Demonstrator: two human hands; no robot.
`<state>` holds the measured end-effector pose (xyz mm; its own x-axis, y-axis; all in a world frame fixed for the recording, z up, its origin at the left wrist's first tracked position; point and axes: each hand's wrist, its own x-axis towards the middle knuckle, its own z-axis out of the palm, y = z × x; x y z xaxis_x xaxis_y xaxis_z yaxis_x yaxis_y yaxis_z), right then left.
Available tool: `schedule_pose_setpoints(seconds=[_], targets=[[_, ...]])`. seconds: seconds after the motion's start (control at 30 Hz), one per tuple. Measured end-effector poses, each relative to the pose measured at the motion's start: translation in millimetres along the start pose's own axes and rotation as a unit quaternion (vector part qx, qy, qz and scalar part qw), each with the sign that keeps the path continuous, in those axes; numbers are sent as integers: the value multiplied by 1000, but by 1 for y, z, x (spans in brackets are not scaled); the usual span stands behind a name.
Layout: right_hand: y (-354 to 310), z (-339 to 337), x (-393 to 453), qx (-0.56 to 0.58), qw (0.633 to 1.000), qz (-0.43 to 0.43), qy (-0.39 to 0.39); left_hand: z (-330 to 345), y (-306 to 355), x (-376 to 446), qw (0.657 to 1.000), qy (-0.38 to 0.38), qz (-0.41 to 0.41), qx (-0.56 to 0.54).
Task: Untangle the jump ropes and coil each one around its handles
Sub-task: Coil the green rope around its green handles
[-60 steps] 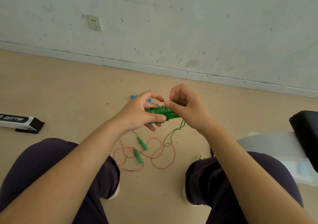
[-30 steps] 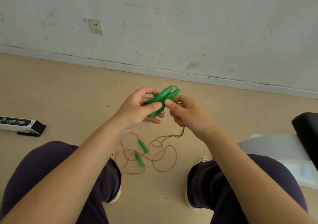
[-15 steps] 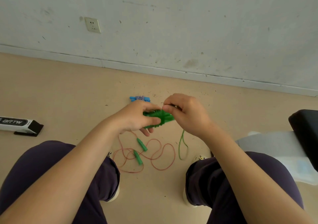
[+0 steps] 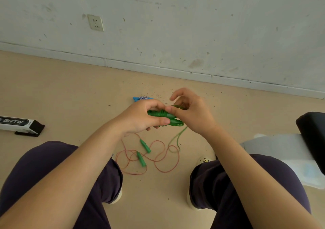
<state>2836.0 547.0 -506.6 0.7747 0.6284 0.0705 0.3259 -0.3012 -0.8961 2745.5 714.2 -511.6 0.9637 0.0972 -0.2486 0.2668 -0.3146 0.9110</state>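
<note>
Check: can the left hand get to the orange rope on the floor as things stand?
Probably not yet: the left hand grips the green handles. The orange rope lies uncovered on the floor between the knees.

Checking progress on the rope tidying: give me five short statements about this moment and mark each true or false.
1. The left hand grips the green handles. True.
2. The red rope is already coiled around its handles. False: it lies loose in loops on the floor.
3. A loose end of green cord hangs below the right hand. True.
4. The blue rope bundle lies on the person's lap. False: it lies on the floor beyond the hands.
5. A wall socket sits on the wall. True.
</note>
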Motion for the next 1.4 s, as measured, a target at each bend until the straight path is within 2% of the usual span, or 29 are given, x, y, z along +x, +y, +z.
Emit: schedule_pose_setpoints(seconds=[0.17, 0.3, 0.4, 0.6, 0.67, 0.77, 0.87, 0.93, 1.03, 1.13, 1.27, 1.4], targets=[[1, -4, 2, 21, 999, 34, -29, -1, 3, -2, 999, 8, 45, -13], [0, -4, -1, 102, 990, 83, -58, 4, 5, -2, 995, 44, 80, -45], [-1, -6, -1, 183, 976, 79, -93, 3, 8, -1, 986, 91, 60, -124], [-3, -4, -2, 228, 967, 68, -90, -1, 11, -3, 967, 53, 38, -246], [-2, -3, -2, 209, 971, 83, -81, -2, 12, -3, 958, 73, 40, -273], [0, -1, -3, 124, 984, 96, -81, -8, 13, -1, 946, 158, 35, -282], [-7, -2, -6, 55, 993, 64, -77, -19, 7, 2, 947, 234, 22, -220], [-14, -4, -8, 41, 997, 17, -67, -20, 3, 4, 957, 242, 15, -158], [-23, -4, -9, -11, 997, -47, -55, -9, 3, 5, 978, 193, 6, -79], [-22, -5, -8, -79, 992, -88, -48, 0, 4, 3, 996, 90, -10, -27], [-13, -12, -4, -64, 994, -90, -21, -2, 7, 1, 997, -55, -7, -62], [-7, -7, -1, -64, 996, -63, -16, -3, 6, 0, 995, -83, 9, -48]])
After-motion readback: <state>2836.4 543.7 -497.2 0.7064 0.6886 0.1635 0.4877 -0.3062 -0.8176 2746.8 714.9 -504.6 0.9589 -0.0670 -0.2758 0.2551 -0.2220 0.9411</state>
